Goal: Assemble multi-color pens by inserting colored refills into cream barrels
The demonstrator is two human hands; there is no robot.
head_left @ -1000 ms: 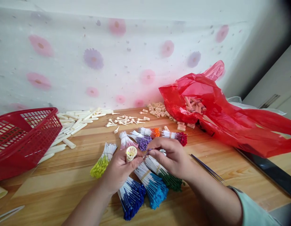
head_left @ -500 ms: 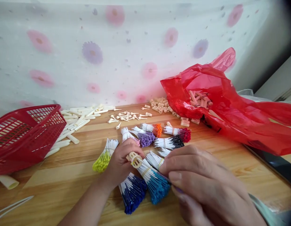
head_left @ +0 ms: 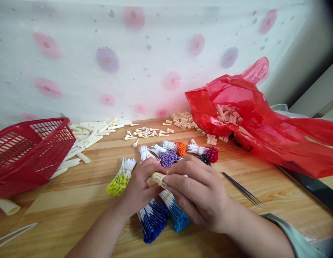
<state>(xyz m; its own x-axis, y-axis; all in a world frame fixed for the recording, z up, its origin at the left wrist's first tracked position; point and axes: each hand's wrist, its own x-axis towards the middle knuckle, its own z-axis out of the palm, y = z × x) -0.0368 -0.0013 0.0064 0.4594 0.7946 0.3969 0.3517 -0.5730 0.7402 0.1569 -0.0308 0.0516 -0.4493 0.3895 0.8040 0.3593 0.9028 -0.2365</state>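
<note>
My left hand point(head_left: 141, 186) is closed around a cream plastic tube point(head_left: 158, 178) with slots in its wall, held above the table. My right hand point(head_left: 195, 191) pinches the tube's right end with thumb and fingers; its open mouth is mostly covered by them. Rubber-banded bundles of white stems with coloured tips lie beneath and around both hands. Among them are a yellow bundle point(head_left: 121, 176), a dark blue bundle point(head_left: 153, 219), a light blue bundle point(head_left: 177, 213), a purple bundle point(head_left: 166, 157), an orange bundle point(head_left: 177, 147) and a red bundle point(head_left: 205, 151). A black bundle is partly hidden.
At left stands a red basket point(head_left: 32, 157) beside a pile of cream tubes point(head_left: 87, 138). Small pegs point(head_left: 146, 132) and slotted cylinders point(head_left: 184, 120) lie at the back. A red plastic bag point(head_left: 266, 125) spreads at right. Thin dark tweezers-like sticks point(head_left: 242, 189) rest nearby.
My right hand has moved left and up to the tube, meeting my left hand. The tube has turned slightly, and the dark thin sticks at right have come into view.
</note>
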